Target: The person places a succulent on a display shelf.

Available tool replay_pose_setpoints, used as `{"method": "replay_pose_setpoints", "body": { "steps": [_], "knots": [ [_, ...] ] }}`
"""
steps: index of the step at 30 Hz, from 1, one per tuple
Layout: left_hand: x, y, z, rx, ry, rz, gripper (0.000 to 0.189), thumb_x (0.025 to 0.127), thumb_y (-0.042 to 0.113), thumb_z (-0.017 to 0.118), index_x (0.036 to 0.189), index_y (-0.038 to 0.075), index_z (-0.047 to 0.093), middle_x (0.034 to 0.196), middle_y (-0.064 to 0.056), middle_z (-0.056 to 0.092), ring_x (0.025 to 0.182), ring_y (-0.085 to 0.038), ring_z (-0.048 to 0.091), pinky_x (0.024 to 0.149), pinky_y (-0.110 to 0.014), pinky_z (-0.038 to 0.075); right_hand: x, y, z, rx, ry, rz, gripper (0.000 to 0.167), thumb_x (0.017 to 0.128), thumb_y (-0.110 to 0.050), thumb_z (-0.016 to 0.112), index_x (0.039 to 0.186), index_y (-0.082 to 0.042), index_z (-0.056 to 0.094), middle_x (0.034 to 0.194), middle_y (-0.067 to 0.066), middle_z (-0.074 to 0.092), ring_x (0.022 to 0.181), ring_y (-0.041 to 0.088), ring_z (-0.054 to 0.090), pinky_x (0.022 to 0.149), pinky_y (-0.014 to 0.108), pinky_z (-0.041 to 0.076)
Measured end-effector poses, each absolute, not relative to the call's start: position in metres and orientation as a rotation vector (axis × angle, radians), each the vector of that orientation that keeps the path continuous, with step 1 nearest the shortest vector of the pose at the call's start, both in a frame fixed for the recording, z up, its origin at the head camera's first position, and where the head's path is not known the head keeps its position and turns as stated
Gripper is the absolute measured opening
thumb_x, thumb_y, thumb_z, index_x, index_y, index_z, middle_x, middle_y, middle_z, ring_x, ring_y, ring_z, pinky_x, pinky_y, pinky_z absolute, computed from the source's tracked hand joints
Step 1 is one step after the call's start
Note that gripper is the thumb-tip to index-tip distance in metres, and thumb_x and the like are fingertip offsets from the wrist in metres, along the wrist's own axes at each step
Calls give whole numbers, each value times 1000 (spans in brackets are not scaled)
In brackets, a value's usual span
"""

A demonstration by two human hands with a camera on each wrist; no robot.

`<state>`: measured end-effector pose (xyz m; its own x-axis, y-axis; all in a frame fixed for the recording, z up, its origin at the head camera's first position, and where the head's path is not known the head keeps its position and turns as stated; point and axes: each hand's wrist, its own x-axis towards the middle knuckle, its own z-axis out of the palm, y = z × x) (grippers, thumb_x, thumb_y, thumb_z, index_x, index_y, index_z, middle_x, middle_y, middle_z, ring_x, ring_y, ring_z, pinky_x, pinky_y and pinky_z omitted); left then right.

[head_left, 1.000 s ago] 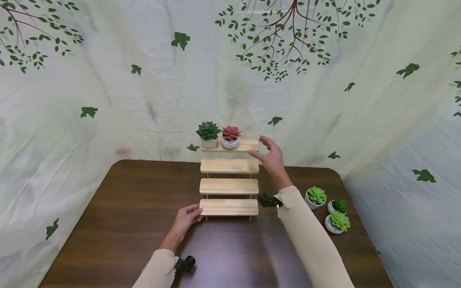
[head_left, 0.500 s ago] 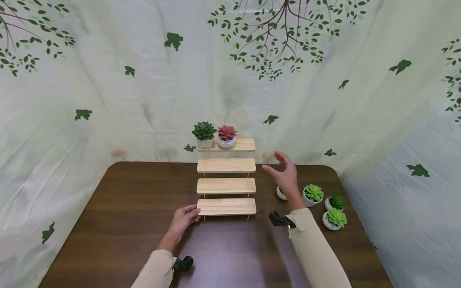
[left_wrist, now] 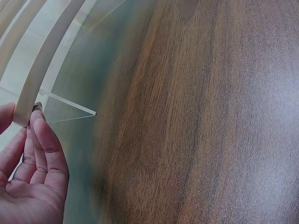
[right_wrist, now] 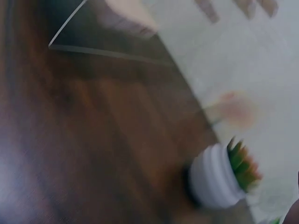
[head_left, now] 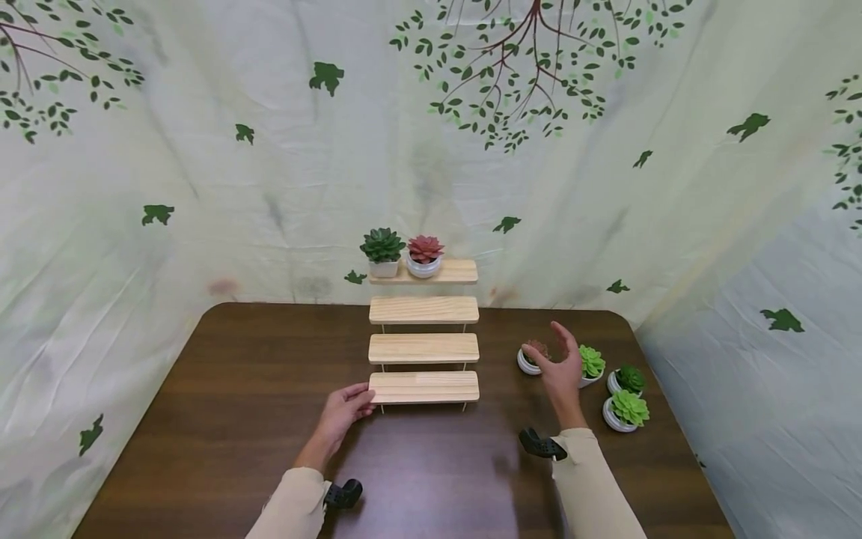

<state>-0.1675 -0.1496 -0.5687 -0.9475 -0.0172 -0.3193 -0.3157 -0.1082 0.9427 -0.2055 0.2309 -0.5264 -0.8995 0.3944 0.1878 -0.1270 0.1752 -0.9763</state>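
A tiered wooden display stand with several pale boards on clear supports stands mid-table. My left hand pinches the left end of its lowest board; the left wrist view shows thumb and fingers on either side of the board. Held above the table at right, my right hand has thumb and fingers spread, with nothing between them. Just beyond it, partly hidden, is a reddish-green succulent in a white ribbed pot, also in the blurred right wrist view as a white pot.
On the top board stand a dark green succulent and a red one. Right of my right hand are a light green succulent, a dark green one and another light green one. A leaf-printed cloth hangs behind the table.
My right hand has moved from beside the top board down and right to the reddish-green succulent, staying spread. My left hand keeps its hold on the lowest board.
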Motion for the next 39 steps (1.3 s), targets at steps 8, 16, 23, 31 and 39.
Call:
{"method": "replay_pose_setpoints", "body": {
  "steps": [8, 16, 23, 31, 39],
  "knots": [
    [-169, -147, -567, -356, 1955, 2171, 36, 94, 1, 58, 123, -19, 51, 86, -8, 66, 72, -13, 60, 68, -23, 54, -192, 242, -545, -319, -2095, 1759, 77, 77, -9, 82, 143, -3, 43, 149, 18, 36, 141, 36, 25, 114, 52, 19],
    [-168, -149, -570, -361, 1950, 2173, 37, 94, 1, 59, 123, -20, 50, 86, -8, 66, 71, -13, 60, 66, -21, 53, -188, 239, -573, -372, -2121, 1803, 89, 74, -9, 84, 147, -5, 34, 153, 17, 30, 143, 31, 22, 116, 46, 19],
    [-168, -151, -570, -378, 1949, 2174, 37, 94, 1, 59, 123, -19, 50, 86, -8, 66, 70, -12, 61, 66, -21, 54, -194, 235, -591, -411, -2092, 1885, 93, 75, -4, 82, 150, -2, 26, 154, 18, 29, 142, 28, 24, 115, 41, 22],
    [-168, -153, -571, -370, 1954, 2173, 37, 94, 2, 59, 123, -19, 50, 88, -9, 67, 72, -13, 61, 66, -21, 54, -201, 231, -600, -459, -2114, 1878, 94, 76, -5, 81, 150, 0, 24, 152, 23, 28, 140, 33, 28, 114, 44, 24],
    [-168, -153, -571, -362, 1938, 2187, 35, 94, -1, 58, 122, -21, 50, 85, -7, 66, 70, -12, 61, 66, -22, 54, -209, 230, -601, -493, -2177, 1825, 92, 75, -8, 82, 148, 0, 27, 148, 24, 35, 133, 36, 37, 110, 48, 31]
  ]
}}
